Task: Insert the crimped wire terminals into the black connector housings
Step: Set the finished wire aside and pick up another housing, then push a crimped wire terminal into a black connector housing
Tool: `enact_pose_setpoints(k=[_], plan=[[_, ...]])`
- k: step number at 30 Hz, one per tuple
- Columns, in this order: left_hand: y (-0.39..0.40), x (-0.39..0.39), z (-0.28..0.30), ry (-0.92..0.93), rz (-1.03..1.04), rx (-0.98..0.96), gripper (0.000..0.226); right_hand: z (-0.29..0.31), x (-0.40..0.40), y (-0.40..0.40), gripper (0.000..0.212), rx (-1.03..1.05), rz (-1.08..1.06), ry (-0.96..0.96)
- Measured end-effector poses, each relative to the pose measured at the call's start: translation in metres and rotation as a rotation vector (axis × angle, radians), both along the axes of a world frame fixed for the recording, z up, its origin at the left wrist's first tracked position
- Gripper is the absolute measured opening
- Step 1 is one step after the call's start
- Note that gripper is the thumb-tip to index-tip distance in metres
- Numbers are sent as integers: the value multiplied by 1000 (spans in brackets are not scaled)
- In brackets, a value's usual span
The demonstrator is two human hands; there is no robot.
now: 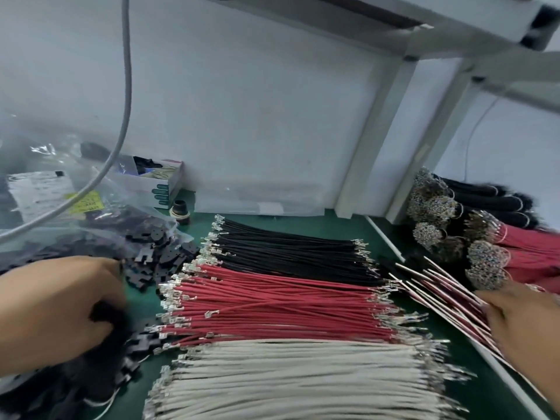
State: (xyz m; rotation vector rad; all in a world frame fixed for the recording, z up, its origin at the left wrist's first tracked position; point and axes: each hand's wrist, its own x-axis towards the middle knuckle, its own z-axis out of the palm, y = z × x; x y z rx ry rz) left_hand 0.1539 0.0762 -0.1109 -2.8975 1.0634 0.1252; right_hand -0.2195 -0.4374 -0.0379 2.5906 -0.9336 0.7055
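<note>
You're at the very start, as far as this frame shows: no wire is seated in any housing that I can see. 3 flat rows of loose crimped wires fill the middle of the frame: black wires (pixel 297 253) at centre, red wires (pixel 281 304) just below them, white wires (pixel 291 380) at the bottom. Metal terminals show at both ends of each row, all bare. The black connector housings (pixel 157 253) lie in a loose pile at centre left, spilling out of a clear plastic bag (pixel 91 213), w/ more of them down at lower left under your arm. At right, tied bundles of spare wire (pixel 485 265) are stacked against the white frame post (pixel 372 137); they look untouched. So nearly all the work is left, by my read.

Your left hand (pixel 57 313), lower left, has its fingers curled down into the housing pile. Something dark sits under the fingers, prob. a housing, but motion blur means I can't tell if you actually grip 1 or are just digging.

Your right hand (pixel 527 325), lower right, lies w/ fingers fairly straight and together on a fan of thin red/white wires (pixel 445 295) at the table (pixel 333 228) edge. It reads as resting or pressing, not pinching, though blur leaves that unsure.
</note>
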Motion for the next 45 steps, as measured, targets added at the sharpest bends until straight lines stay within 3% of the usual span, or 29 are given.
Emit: enact_pose_setpoints(k=[6,10,13,17,21,25,27,30,35,37,40,45], plan=[[-10,-34,42,-45,-51,-197,22,8,18,3,24,-20,1,-197],[-17,-50,56,-110,-21,-247,20,28,60,50,14,-34,275,-269],[-25,-65,67,-168,-4,-251,15,36,113,103,18,151,503,-246],[-34,-78,72,-222,10,-277,18,28,192,158,21,401,647,-66],[-38,-83,76,-264,80,-278,18,14,245,182,27,555,669,54],[-42,-89,81,-306,147,-341,16,2,262,185,22,497,638,88],[-44,-93,83,-334,120,-425,18,2,264,183,16,496,640,52],[-45,-95,83,-345,71,-547,27,5,264,178,23,432,664,80],[-50,-99,82,-350,16,-685,43,5,262,178,22,504,658,140],[-51,-102,82,-348,7,-735,43,5,264,178,9,552,639,117],[-52,-103,84,-328,1,-769,43,8,264,180,16,537,630,124],[-51,-103,84,-261,-13,-839,49,23,250,181,12,456,706,25]])
